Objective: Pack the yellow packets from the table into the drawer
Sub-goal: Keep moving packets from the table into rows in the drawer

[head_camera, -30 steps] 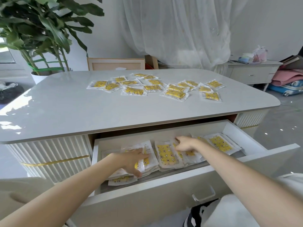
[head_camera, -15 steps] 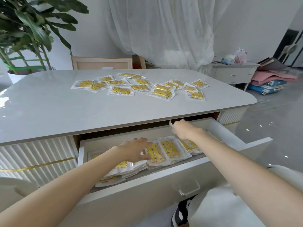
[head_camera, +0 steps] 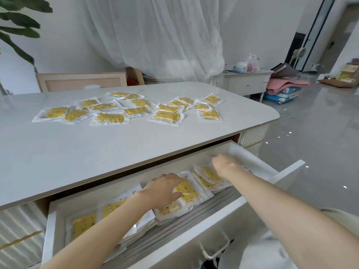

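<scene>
**A:** What does the head view show right now?

**B:** A person leans over an open white drawer [head_camera: 252, 158] under a pale worktop [head_camera: 97, 148]. Both bare hands are inside it. The left hand [head_camera: 165, 188] lies palm down, fingers [head_camera: 179, 180] spread wide and flat on a yellow packet [head_camera: 187, 192]; they press it and hold nothing. The right hand [head_camera: 223, 164] sits further along, toward the drawer's far end, knuckles up. Its fingertips point away from the camera, so I cannot tell whether they pinch anything.

**A:** Where are the packets?

**B:** In two groups. A row of packed packets [head_camera: 208, 174] lies overlapping in the drawer, under and between the two hands, with more trailing back beneath the left forearm. A scatter of loose packets [head_camera: 167, 115] sits on the worktop, well beyond the fingertips of both hands.

**A:** What has changed in the last second?

**B:** The left hand has slid from the stack at the drawer's near-left end to the middle of the row. The right hand has moved off the middle packets toward the back right corner. The packets that lay there now seem tucked up against the row, though the arm hides part of it. The scatter on the worktop looks untouched.

**A:** Meaning for the task?

**B:** I judge this as tidying the row to free space. Most of the packing remains: many packets wait on the worktop.
</scene>
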Available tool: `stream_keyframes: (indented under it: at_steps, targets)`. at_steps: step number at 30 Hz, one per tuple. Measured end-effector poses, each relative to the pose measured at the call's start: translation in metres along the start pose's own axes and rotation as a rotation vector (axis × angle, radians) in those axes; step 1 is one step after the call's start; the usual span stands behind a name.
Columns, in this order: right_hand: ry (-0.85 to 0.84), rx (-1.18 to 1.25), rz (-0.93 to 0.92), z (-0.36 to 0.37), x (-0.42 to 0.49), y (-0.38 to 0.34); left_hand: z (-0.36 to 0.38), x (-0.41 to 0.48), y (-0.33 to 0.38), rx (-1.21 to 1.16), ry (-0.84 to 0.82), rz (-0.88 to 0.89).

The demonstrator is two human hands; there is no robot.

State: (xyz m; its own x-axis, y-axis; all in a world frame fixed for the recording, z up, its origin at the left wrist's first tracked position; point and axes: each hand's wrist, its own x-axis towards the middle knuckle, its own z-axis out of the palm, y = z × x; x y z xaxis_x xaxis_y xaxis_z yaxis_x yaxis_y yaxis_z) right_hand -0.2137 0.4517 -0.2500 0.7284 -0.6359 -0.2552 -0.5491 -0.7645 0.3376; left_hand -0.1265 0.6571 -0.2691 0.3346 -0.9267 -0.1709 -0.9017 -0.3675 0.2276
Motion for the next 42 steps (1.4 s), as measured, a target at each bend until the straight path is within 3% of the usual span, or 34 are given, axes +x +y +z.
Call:
stream_keyframes:
  at_steps: [3, 9, 15, 22, 28, 35, 39, 42]
  targets:
    - [-0.235, 0.144, -0.037, 0.011, 0.007, -0.006, 0.004, 0.009, 0.000, 0.012, -0.024, 0.019]
    - [-0.362, 0.470, -0.068, 0.013, 0.005, -0.001, 0.002, 0.021, 0.003, 0.021, -0.036, 0.069]
    - [-0.369, 0.249, -0.104, 0.014, -0.001, -0.012, 0.005, 0.019, -0.005, 0.039, -0.036, 0.025]
    - [-0.480, 0.199, -0.042, 0.013, -0.015, -0.035, 0.007, 0.018, -0.005, 0.063, -0.093, -0.005]
    - [-0.467, 0.123, -0.034, 0.014, -0.014, -0.011, 0.010, 0.017, -0.003, 0.075, -0.103, 0.001]
    - [-0.414, 0.252, -0.037, 0.017, -0.006, -0.006, 0.004, 0.014, -0.003, 0.075, -0.110, -0.030]
    - [-0.330, 0.126, -0.052, 0.009, -0.013, -0.012, -0.008, 0.009, -0.003, 0.024, -0.061, -0.036]
    - [-0.172, 0.100, -0.149, -0.010, -0.026, -0.022, -0.025, -0.001, -0.002, -0.030, -0.007, -0.068]
